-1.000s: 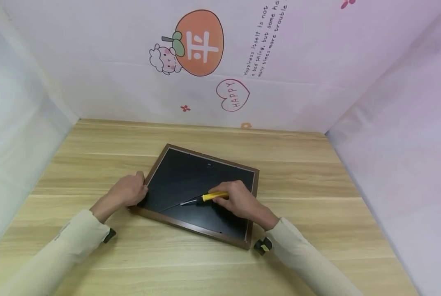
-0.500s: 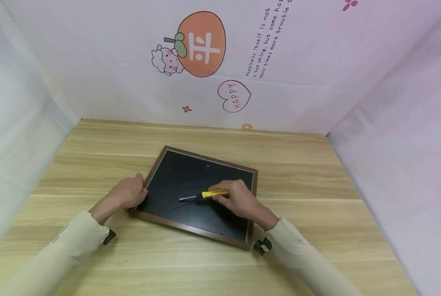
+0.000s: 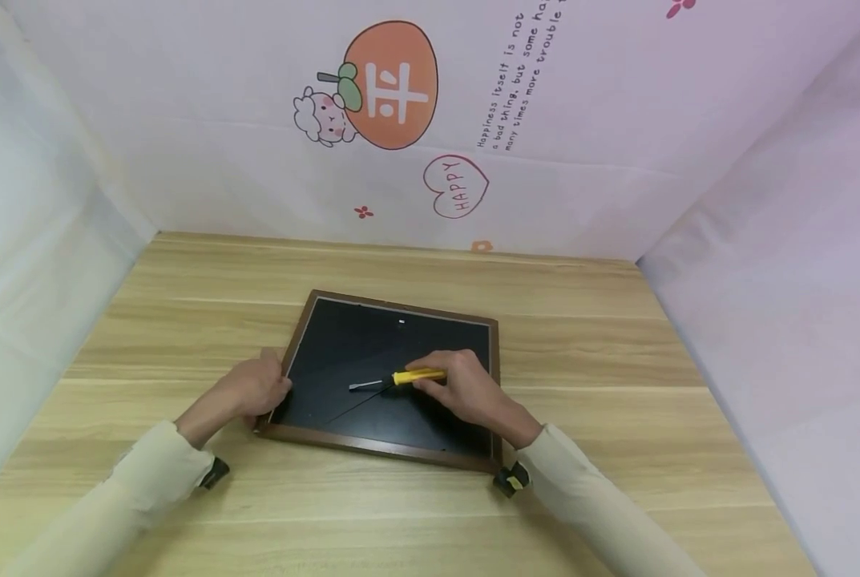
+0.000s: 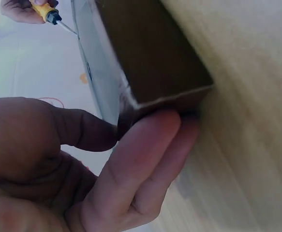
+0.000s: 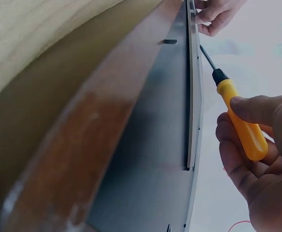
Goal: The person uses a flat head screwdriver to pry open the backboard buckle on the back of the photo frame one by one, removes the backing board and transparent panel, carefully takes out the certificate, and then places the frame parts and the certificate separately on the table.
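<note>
A brown picture frame (image 3: 372, 443) lies on the wooden table with its black backing board (image 3: 343, 336) facing up. My left hand (image 3: 260, 385) pinches the frame's left side, thumb on top and fingers against the outer edge, as the left wrist view shows. Above the board, my right hand (image 3: 466, 389) grips a screwdriver (image 3: 418, 375) by its yellow handle. Its metal shaft points left across the board. From the head view I cannot tell whether the tip touches. Small dark tabs (image 5: 170, 41) sit along the frame's inner edge.
The wooden table (image 3: 581, 361) extends around the frame on all sides. White cloth walls (image 3: 220, 176) with printed cartoons and lettering enclose the back and both sides. A thin dark line (image 3: 357, 407) runs across the board below the screwdriver.
The picture frame has turned slightly counterclockwise, its left side coming nearer and its right side going farther away. My left hand moved a little nearer with it. The screwdriver tip shifted slightly away from me.
</note>
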Tool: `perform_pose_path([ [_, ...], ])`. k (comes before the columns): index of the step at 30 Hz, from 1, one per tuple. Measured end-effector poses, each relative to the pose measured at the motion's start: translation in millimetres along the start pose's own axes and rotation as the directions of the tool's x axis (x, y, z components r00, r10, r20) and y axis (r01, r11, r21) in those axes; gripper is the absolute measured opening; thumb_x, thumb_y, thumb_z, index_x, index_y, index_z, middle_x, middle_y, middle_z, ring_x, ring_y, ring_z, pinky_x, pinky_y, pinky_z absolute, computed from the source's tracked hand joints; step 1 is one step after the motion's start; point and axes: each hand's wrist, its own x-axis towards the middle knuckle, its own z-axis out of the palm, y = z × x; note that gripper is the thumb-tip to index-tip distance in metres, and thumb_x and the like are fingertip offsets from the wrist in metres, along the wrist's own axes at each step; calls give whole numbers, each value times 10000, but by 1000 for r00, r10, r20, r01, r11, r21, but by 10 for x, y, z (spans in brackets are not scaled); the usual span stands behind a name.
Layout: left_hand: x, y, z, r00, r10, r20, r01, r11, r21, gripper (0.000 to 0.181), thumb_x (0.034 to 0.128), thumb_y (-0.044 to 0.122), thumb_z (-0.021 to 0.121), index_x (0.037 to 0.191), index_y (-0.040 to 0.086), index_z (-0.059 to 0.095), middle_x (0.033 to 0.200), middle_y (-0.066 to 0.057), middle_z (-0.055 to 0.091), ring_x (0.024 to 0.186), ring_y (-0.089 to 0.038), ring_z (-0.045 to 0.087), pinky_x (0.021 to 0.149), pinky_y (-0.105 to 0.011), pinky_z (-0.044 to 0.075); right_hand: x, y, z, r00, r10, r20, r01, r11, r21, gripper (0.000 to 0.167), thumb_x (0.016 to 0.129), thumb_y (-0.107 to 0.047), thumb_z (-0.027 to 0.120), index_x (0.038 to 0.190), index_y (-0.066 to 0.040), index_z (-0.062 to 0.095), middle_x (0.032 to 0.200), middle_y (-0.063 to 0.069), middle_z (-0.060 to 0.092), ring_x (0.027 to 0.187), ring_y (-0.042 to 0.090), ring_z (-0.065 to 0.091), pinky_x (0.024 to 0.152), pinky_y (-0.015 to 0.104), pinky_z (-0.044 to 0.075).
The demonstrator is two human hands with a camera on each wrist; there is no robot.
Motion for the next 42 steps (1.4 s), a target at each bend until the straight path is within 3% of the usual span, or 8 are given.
perform_pose_path([
  [5,26,-40,-132,996,28,82,-24,999,-41,281,1016,111,405,959,-141,517,650,-124,574,465,-176,603,484,-316,541,-8,7,12,1000,11,-1,-11,1000,6,239,893,-134,725,1132,-126,737,1110,27,737,987,133,683,848,314,582],
  [9,137,-96,-308,988,69,139,-63,997,-48,478,1048,164,372,611,64,538,482,0,505,412,-109,472,462,-275,484,-15,18,17,1000,17,-5,-17,1000,0,233,899,-144,721,1131,-139,737,1112,17,737,998,130,685,860,315,579],
  [11,221,-114,-391,989,75,131,-71,997,-35,520,1053,193,354,560,111,499,456,39,447,404,-95,409,457,-253,429,-20,23,17,1000,18,-7,-18,1000,-3,233,899,-147,721,1132,-144,737,1114,15,737,1002,130,685,863,313,578],
  [20,730,-43,-631,996,49,73,-49,999,-3,497,1062,278,378,591,135,453,486,46,413,436,-94,414,479,-253,406,-16,14,15,1000,20,10,-20,1000,1,240,902,-163,720,1141,-149,733,1122,12,734,1007,128,680,884,317,572],
  [27,1004,-19,-626,998,44,-50,-47,997,-59,505,1038,269,455,552,174,359,483,72,331,433,-79,397,505,-240,383,-16,12,19,999,28,30,-28,1000,6,254,900,-155,720,1154,-147,729,1144,18,729,1025,131,676,896,317,567],
  [31,1057,-52,-594,994,31,-103,-38,997,-72,456,1020,230,500,589,126,396,501,43,353,449,-101,462,511,-239,394,-13,13,18,999,30,45,-30,1000,2,264,898,-152,722,1161,-136,727,1144,33,731,1013,137,683,879,312,573],
  [36,1048,-95,-573,995,1,-96,-18,984,-175,247,1018,191,511,887,-18,524,712,-45,469,566,-122,559,559,-263,504,-10,23,7,997,42,64,-42,999,-2,288,898,-154,719,1184,-111,714,1157,68,726,997,151,690,862,322,580],
  [42,1013,-105,-564,999,-11,-43,0,968,-250,410,1025,173,495,642,129,353,513,56,331,465,-97,484,545,-267,510,-5,30,6,995,61,75,-61,998,-2,271,904,-169,714,1166,-102,720,1131,68,732,943,129,677,840,308,583],
])
